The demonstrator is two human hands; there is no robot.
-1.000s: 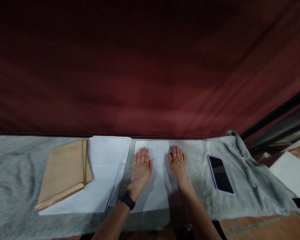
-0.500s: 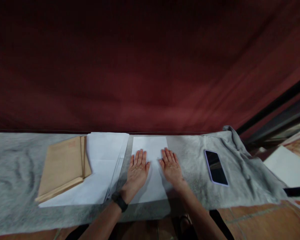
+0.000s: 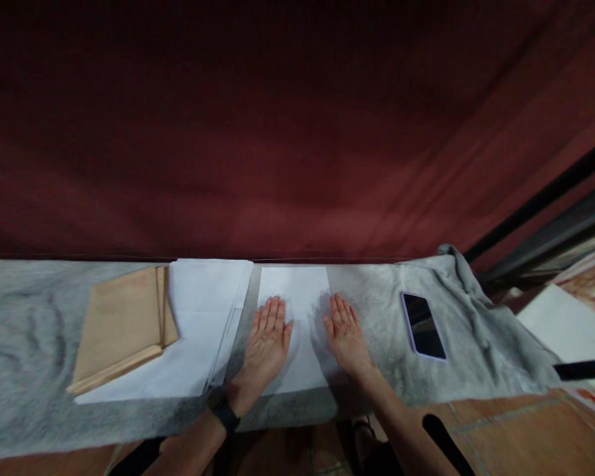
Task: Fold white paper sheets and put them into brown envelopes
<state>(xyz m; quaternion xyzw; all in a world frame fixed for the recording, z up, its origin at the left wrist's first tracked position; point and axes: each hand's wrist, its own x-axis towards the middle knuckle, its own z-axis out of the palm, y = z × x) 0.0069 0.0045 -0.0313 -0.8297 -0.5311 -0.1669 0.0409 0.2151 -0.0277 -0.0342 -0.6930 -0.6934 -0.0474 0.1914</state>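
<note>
A white sheet of paper (image 3: 300, 350) lies lengthwise on the grey cloth in front of me. My left hand (image 3: 268, 337) is over its left edge, palm down, fingers stretched forward and holding nothing. At the right edge is my right hand (image 3: 346, 337), also palm down with straight fingers and nothing in it. Whether the palms press on the paper or hover just above it, I cannot tell. A dark watch (image 3: 223, 410) is on my left wrist. Beside my left hand lies a stack of larger white paper sheets (image 3: 203, 324).
Brown envelopes (image 3: 123, 317) rest partly on the paper stack at the left. To the right lies a phone (image 3: 424, 325) in a purple case. A grey cloth (image 3: 377, 297) covers the table. A dark red curtain (image 3: 297, 165) hangs behind; a white panel (image 3: 570, 324) is far right.
My hands have moved apart, the left one to the left and the right one to the right, from the sheet's middle toward its edges. The view has shifted slightly.
</note>
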